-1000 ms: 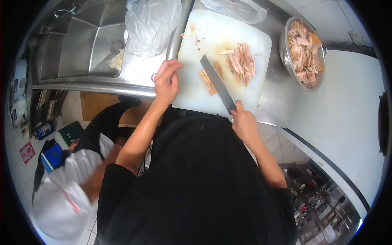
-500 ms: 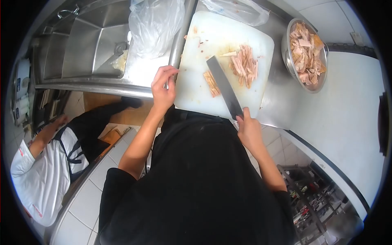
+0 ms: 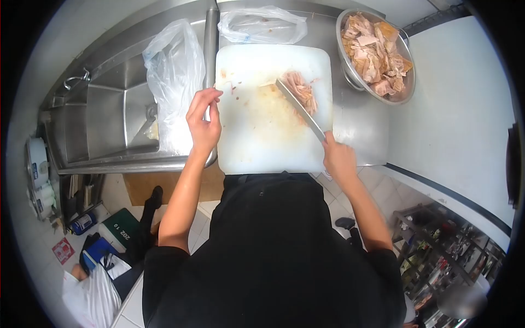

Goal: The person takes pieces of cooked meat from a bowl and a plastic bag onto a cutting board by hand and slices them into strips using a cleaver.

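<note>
My right hand (image 3: 340, 161) is wrapped round the handle of a long square-ended knife (image 3: 306, 116). Its blade is tilted on edge against the lower left side of a pile of thin meat strips (image 3: 302, 92). The pile sits on the right part of a white cutting board (image 3: 257, 147), which has brownish stains and a few scraps. Beside the board's left edge hovers my left hand (image 3: 203, 123), fingers bent, thumb apart, nothing held.
A steel bowl (image 3: 350, 68) full of meat pieces (image 3: 374, 52) stands back right. Plastic bags lie behind the board (image 3: 262, 24) and beside the sink (image 3: 175, 71). The steel sink (image 3: 112, 117) is left. Another person (image 3: 95, 292) is low at the left.
The knife has moved right, bringing the small separate bunch of strips to the main pile. My view has shifted, and the other person has bent lower. My left hand still holds nothing.
</note>
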A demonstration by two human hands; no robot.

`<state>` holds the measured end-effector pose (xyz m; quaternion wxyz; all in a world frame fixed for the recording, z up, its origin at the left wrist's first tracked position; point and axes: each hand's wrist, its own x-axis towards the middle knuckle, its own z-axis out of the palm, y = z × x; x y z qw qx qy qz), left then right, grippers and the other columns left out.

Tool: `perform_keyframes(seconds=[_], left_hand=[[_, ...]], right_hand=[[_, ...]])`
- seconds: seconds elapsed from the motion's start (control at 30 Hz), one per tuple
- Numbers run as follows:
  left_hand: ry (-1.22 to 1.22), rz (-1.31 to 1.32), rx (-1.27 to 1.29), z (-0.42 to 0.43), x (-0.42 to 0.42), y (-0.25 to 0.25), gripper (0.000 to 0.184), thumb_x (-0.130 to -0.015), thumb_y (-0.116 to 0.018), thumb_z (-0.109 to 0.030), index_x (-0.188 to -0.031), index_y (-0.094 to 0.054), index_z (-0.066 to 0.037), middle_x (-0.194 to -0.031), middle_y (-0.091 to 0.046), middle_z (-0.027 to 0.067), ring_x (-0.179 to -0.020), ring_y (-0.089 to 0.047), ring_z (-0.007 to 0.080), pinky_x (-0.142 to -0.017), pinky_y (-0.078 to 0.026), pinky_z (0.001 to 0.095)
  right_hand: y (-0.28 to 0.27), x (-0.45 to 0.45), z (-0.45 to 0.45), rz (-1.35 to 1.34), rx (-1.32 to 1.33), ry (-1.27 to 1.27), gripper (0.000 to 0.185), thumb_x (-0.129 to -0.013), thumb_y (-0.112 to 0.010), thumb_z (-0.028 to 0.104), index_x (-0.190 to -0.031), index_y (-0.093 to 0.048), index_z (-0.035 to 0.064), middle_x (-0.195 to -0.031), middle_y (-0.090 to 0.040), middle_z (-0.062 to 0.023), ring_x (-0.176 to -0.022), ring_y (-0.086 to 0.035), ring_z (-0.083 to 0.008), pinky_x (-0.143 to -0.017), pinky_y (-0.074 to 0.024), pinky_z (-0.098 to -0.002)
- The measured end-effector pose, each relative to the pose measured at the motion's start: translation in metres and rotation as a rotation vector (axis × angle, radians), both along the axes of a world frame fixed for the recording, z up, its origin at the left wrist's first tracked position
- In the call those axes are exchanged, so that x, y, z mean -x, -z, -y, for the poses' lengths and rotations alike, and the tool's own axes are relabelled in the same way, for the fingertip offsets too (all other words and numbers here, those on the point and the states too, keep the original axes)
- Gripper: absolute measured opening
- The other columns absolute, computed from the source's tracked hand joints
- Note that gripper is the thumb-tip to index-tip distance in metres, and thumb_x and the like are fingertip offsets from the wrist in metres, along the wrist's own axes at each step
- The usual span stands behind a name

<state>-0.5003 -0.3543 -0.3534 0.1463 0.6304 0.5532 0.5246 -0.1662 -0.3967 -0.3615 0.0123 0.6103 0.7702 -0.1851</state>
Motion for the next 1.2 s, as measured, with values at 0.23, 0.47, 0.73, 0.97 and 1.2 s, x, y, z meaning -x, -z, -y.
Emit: perform_keyframes(seconds=[0.23, 0.47, 0.73, 0.97, 1.2], left_hand=[[0.162, 0.0, 0.089, -0.065, -0.051, -0.022, 0.029, -0.082, -0.053, 0.015, -0.103, -0.066, 0.001, -0.097, -0.066, 0.013, -0.077, -0.063, 0.0207, -0.072, -0.051, 0.0302], [0.672, -0.428, 0.053, -0.183, -0.216, -0.056, 0.024, -0.08, -0.057, 0.005, -0.101, -0.067, -0.001, -0.105, -0.068, 0.0183, -0.094, -0.065, 0.0353, -0.079, -0.053, 0.0423], [0.466, -0.675, 0.165, -0.221, -0.316, -0.007, 0.026, -0.074, -0.068, -0.006, -0.099, -0.068, 0.003, -0.086, -0.067, 0.0231, -0.085, -0.066, 0.0395, -0.077, -0.052, 0.0445], [0.728, -0.603, 0.519, -0.22, -0.321, -0.02, 0.03, -0.069, -0.073, 0.001, -0.098, -0.068, 0.005, -0.073, -0.063, 0.0164, -0.069, -0.064, 0.0228, -0.067, -0.05, 0.0346], [0.695, -0.415, 0.528, -0.236, -0.298, -0.033, 0.025, -0.071, -0.069, -0.002, -0.094, -0.069, 0.008, -0.076, -0.069, 0.0157, -0.07, -0.064, 0.018, -0.068, -0.051, 0.0319]], right_hand=[[0.013, 0.013, 0.051, -0.142, 0.267, 0.023, 0.026, -0.09, -0.053, 0.01, -0.115, -0.048, 0.0033, -0.069, -0.065, -0.0226, -0.069, -0.066, -0.0425, -0.062, -0.0495, -0.0539], [0.008, 0.0, 0.041, -0.262, 0.323, -0.026, 0.043, -0.078, -0.059, 0.003, -0.119, -0.046, -0.0019, -0.074, -0.068, -0.0219, -0.071, -0.068, -0.0412, -0.064, -0.0532, -0.0512], [0.012, -0.018, 0.03, -0.376, 0.345, 0.01, 0.039, -0.076, -0.064, 0.002, -0.112, -0.048, -0.0013, -0.073, -0.067, -0.0204, -0.073, -0.068, -0.0398, -0.065, -0.0536, -0.0506], [0.015, -0.027, 0.025, -0.482, 0.434, -0.036, 0.039, -0.078, -0.065, 0.003, -0.113, -0.048, -0.0013, -0.078, -0.068, -0.0199, -0.076, -0.068, -0.0393, -0.068, -0.0538, -0.0501], [0.009, -0.03, 0.018, -0.451, 0.454, -0.063, 0.04, -0.079, -0.064, 0.003, -0.115, -0.048, -0.0015, -0.081, -0.068, -0.0213, -0.082, -0.068, -0.0402, -0.071, -0.0532, -0.0508]])
